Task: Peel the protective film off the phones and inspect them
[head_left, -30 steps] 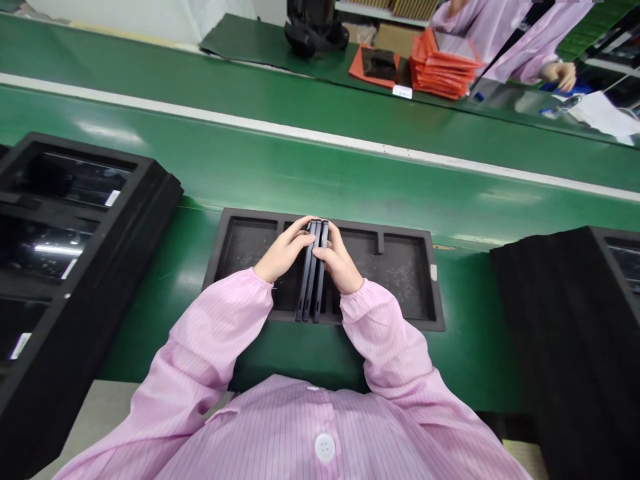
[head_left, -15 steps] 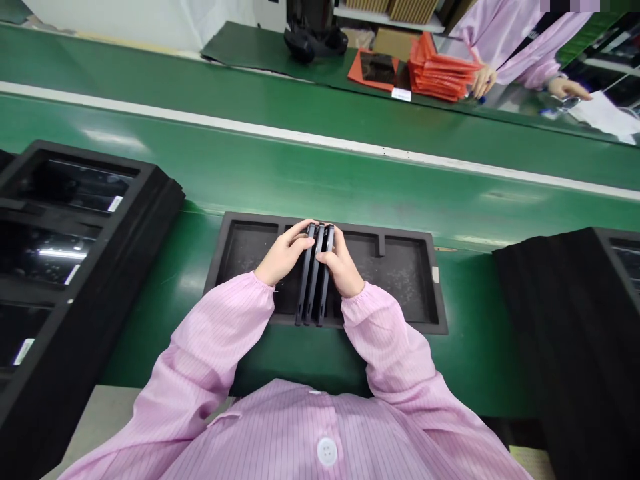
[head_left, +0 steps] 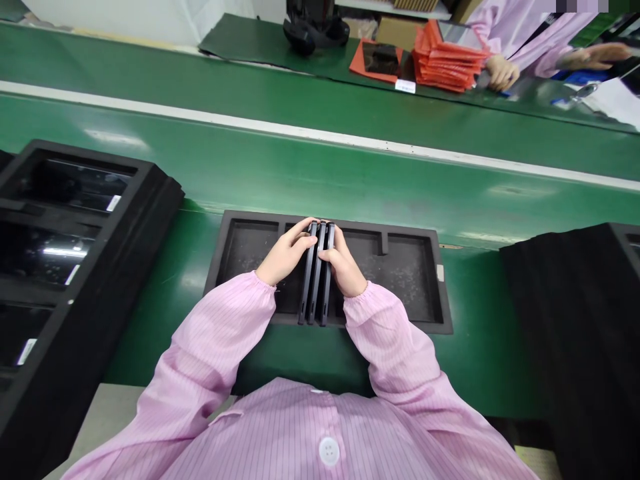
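Three slim dark devices that look like phones (head_left: 315,283) stand on edge side by side, narrow gaps between them, over the middle of a black foam tray (head_left: 445,300). Around the far end of the left one, my left hand (head_left: 286,255) is closed, its thumb against the edge. My right hand (head_left: 345,265) grips the group from the right, thumb lying across the edges of the middle and right phones. Their broad faces are turned sideways and hardly show. Whether their lower edges touch the tray, I cannot tell.
Stacked black trays (head_left: 165,193) with glossy dark devices stand at left. Another black stack (head_left: 555,313) stands at right. Beyond the green bench's white strip (head_left: 300,137) lie red pouches (head_left: 445,63), a black object (head_left: 315,33) and a co-worker's hands (head_left: 503,72).
My hands and the phones stay almost in place, with only a slight shift of the view. Across the bench, the co-worker's hands have moved.
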Motion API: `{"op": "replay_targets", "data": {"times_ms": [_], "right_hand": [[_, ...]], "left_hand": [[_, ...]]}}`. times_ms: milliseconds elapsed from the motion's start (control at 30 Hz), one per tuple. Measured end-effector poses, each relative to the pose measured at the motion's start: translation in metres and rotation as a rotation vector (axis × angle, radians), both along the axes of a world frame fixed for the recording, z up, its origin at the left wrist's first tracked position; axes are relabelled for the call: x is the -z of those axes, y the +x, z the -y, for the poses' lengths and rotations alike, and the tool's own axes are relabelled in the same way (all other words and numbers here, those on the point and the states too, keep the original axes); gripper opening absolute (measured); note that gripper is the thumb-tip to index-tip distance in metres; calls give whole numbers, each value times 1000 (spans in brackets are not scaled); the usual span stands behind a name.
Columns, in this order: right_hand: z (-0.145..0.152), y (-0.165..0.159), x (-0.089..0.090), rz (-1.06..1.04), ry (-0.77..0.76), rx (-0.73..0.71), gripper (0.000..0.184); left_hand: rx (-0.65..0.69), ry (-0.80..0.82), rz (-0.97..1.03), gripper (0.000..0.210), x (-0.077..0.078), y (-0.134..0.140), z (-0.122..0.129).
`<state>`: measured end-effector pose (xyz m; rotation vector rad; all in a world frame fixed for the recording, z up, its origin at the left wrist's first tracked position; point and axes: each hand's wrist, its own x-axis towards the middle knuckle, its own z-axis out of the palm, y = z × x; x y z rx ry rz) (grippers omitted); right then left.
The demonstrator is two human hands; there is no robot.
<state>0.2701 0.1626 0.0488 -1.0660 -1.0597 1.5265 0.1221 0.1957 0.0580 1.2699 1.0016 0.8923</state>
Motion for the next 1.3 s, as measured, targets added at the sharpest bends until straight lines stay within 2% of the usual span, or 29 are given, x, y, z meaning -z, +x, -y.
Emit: {"op": "replay_targets", "data": {"times_ms": [200, 367, 467, 800, 867, 1000, 1067, 1133, 1200, 1300], "right_hand": [[1, -1, -1, 121, 117, -31, 67], [0, -3, 1, 297, 159, 86, 77], [0, -3, 4, 349, 149, 101, 82], [0, -3, 4, 248, 123, 98, 80], [5, -3, 2, 184, 124, 38, 83], [20, -3, -1, 83, 80, -125, 116], [27, -5, -3, 57, 67, -164, 116], [32, -7, -8, 58, 91, -185, 108], [34, -8, -13, 94, 173, -182, 105], [36, -3, -20, 210, 400, -176, 122]], "left_hand": [[6, 13, -15, 53, -1, 1, 1], [0, -11, -60, 55, -3, 2, 1], [0, -22, -82, 54, -3, 2, 1], [43, 4, -5, 49, -4, 1, 2], [37, 43, 40, 47, -4, -2, 4], [56, 145, 100, 52, -4, -9, 13], [65, 175, 81, 57, -6, -10, 21], [36, 182, 43, 58, -11, -10, 29], [-1, 227, 38, 56, -17, -9, 36], [11, 517, 165, 67, -25, -9, 45]]}}
